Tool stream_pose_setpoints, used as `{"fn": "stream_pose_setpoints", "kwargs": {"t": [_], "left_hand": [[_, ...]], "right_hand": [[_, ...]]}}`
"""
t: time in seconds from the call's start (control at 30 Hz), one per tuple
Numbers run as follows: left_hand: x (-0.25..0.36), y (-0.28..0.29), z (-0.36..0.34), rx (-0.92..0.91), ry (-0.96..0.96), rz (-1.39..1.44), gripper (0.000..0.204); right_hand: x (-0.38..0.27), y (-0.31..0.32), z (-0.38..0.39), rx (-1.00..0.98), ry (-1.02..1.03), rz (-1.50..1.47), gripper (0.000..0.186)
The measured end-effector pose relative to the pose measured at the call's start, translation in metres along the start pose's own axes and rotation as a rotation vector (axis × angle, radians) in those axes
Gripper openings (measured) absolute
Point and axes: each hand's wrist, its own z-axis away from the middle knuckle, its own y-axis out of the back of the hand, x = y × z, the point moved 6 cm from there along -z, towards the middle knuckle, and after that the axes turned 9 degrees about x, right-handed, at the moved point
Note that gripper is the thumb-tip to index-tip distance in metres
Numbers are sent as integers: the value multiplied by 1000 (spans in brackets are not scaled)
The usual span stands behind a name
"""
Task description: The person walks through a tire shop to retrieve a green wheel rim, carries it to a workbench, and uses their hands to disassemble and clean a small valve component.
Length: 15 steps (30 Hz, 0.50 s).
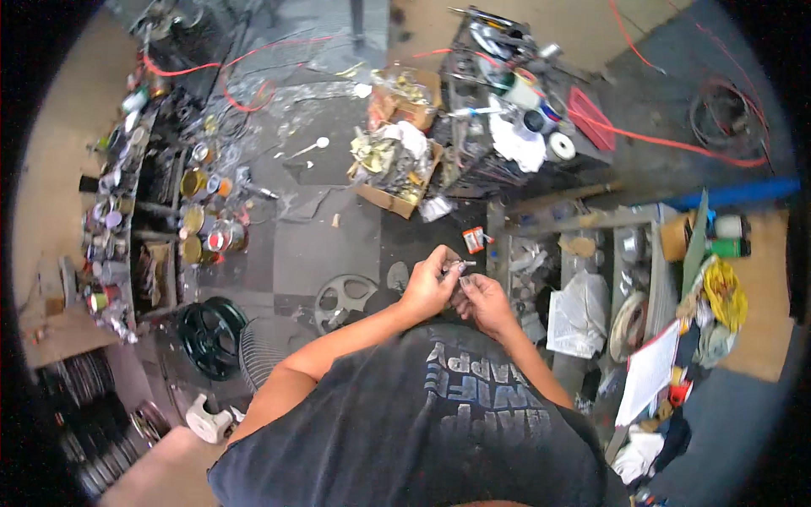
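My left hand (429, 280) and my right hand (484, 302) are close together in front of my dark shirt. Both have their fingers bent in. A small light-coloured piece with a thin pale end (470, 264) juts out at the fingertips of my left hand; its kind is too small to make out. The thumb and fingers of my right hand are pinched just beside it, and whatever they grip is hidden. Beyond my hands, a small orange and white packet (475, 240) lies on the dark floor.
Ahead stands a cardboard box (384, 200) heaped with crumpled waste, beside a cluttered cart (463, 160). Shelves (583, 221) flank me on the right. Cans and jars (194, 221) crowd the left, near a dark wheel rim (211, 338). A red hose (676, 145) crosses the floor.
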Motion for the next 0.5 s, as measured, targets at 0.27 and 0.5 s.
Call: {"fn": "stream_pose_setpoints", "kwargs": {"t": [0.27, 0.5], "left_hand": [[13, 106, -28, 410, -12, -1, 13], [11, 168, -37, 693, -34, 26, 13]], "right_hand": [[-54, -94, -81, -328, 8, 218, 16], [-85, -180, -126, -582, -80, 308, 14]]}}
